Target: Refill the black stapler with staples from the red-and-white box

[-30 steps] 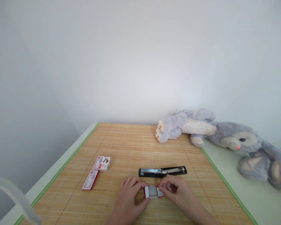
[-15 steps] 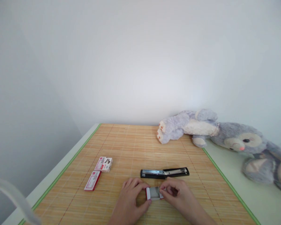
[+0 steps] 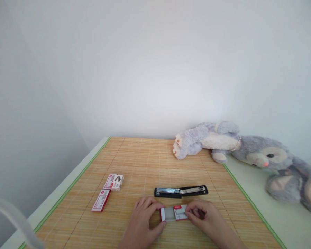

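Observation:
A small red and white staple box (image 3: pixel 181 217) lies on the bamboo mat, its tray slid partly out to the left, with grey staples inside. My left hand (image 3: pixel 144 221) grips the tray's left end between thumb and fingers. Over the box's right part, a short grey strip of staples (image 3: pixel 180 210) is pinched in the fingertips of my right hand (image 3: pixel 203 218). Just behind both hands a black stapler (image 3: pixel 181 191) lies opened out flat, its metal channel showing.
Two red and white boxes lie to the left, a flat one (image 3: pixel 101 200) and one farther back (image 3: pixel 108 181), beside a small white box (image 3: pixel 117 182) with a stapler picture. A grey plush toy (image 3: pixel 222 141) lies at the back right. A pale curved bar (image 3: pixel 17 221) crosses the lower left.
My right hand has moved right, from over the tray's middle to the box's right side, and the grey staple strip in its fingers now shows. My left hand stays on the tray's end.

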